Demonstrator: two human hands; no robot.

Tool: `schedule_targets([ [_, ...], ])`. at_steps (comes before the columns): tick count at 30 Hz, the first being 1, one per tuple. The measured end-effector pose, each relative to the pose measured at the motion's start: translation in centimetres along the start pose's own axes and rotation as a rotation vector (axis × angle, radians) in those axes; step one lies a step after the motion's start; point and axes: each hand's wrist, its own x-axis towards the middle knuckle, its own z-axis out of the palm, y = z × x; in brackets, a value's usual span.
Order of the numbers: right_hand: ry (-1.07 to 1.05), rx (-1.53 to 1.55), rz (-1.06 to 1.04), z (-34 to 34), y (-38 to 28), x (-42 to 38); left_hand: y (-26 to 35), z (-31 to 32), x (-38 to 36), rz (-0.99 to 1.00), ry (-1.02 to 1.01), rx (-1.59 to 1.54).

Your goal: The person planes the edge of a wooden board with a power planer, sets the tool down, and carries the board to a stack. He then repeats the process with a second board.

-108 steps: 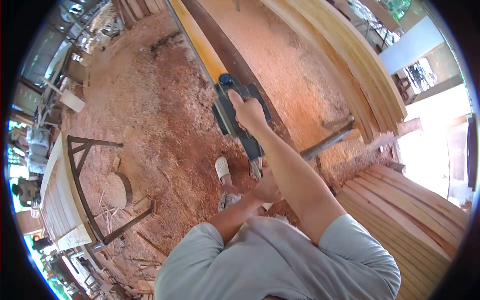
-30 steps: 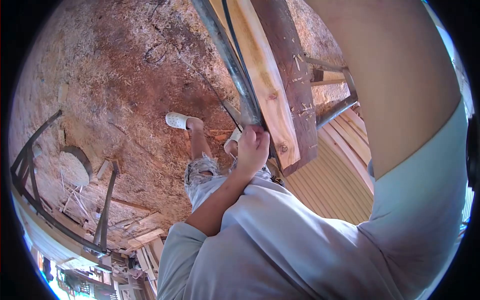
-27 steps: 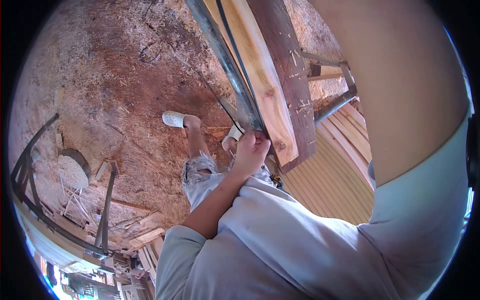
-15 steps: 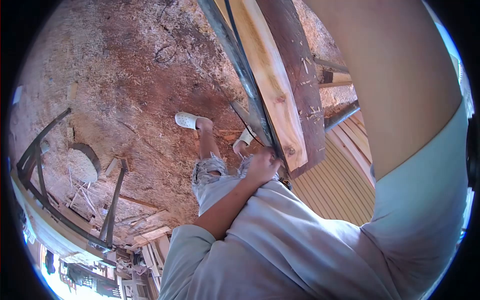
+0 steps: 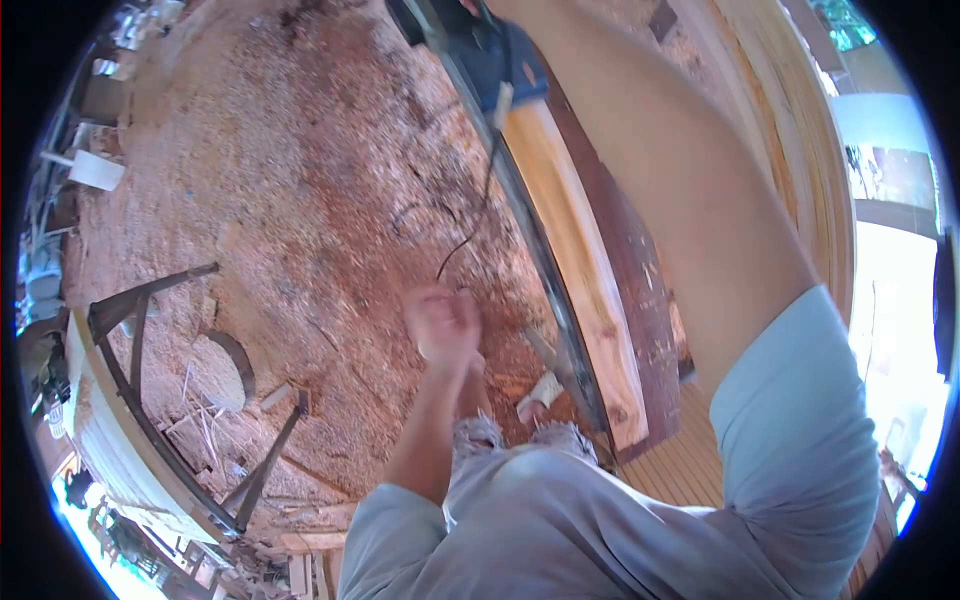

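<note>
A long wooden plank (image 5: 585,270) with a pale edge lies on a dark reddish-brown board (image 5: 640,290), beside a metal bar (image 5: 535,235). On its far end rests a dark blue electric planer (image 5: 520,72). My right hand (image 5: 512,9), mostly cut off by the top edge, is closed on the planer's upper part. The planer's black power cord (image 5: 478,222) droops to my left hand (image 5: 443,322). That hand is curled where the cord ends in view, over the floor left of the plank, and motion smears its fingers.
Shavings cover the floor (image 5: 300,200). At left stand a dark metal frame (image 5: 140,340) and a round log piece (image 5: 222,370). Long boards (image 5: 790,130) are at right, with a slatted panel (image 5: 680,465) near my body. My feet are beside the plank's near end.
My left hand has moved from the plank's near end out over the floor, with the cord swinging away from the metal bar. The view has shifted, bringing the planer into sight.
</note>
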Motion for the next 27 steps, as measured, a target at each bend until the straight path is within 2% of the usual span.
schedule_targets([
  [1, -0.006, 0.025, 0.024, 0.2, 0.2, 0.3, 2.2, 1.2, 3.8, 0.114, -0.208, -0.091],
  [2, -0.045, -0.009, -0.043, 0.5, 1.5, 1.2, 4.6, 3.1, 7.0, 0.230, -0.423, -0.178],
  [3, -0.079, -0.046, -0.108, 0.6, 2.3, 2.1, 6.4, 5.6, 9.7, 0.280, -0.538, -0.481],
  [5, -0.034, -0.081, -0.089, 0.4, 1.2, 1.4, 8.4, 10.7, 14.3, 0.630, -0.595, -0.462],
  [6, -0.027, -0.083, -0.109, 0.4, 0.7, 1.2, 9.1, 12.0, 15.1, 0.645, -0.579, -0.460],
  [8, 0.040, -0.122, 0.047, 0.6, 0.2, 1.3, 10.1, 14.0, 16.1, 0.703, -0.618, -0.068],
  [11, 0.090, -0.143, 0.063, 1.2, 0.4, 2.7, 9.9, 13.6, 14.7, 0.726, -0.532, -0.013],
  [15, 0.055, -0.176, 0.052, 1.8, -0.4, 5.9, 9.9, 13.2, 14.8, 0.707, -0.656, 0.015],
  [20, 0.041, -0.173, -0.113, 3.1, -1.2, 10.8, 9.7, 14.1, 14.7, 0.674, -0.649, -0.042],
  [21, 0.074, -0.211, 0.073, 2.6, -4.6, 9.3, 9.6, 14.1, 14.8, 0.680, -0.664, -0.049],
  [27, 0.090, -0.319, 0.179, 4.1, -6.9, 13.8, 10.0, 13.5, 15.9, 0.697, -0.793, -0.019],
])
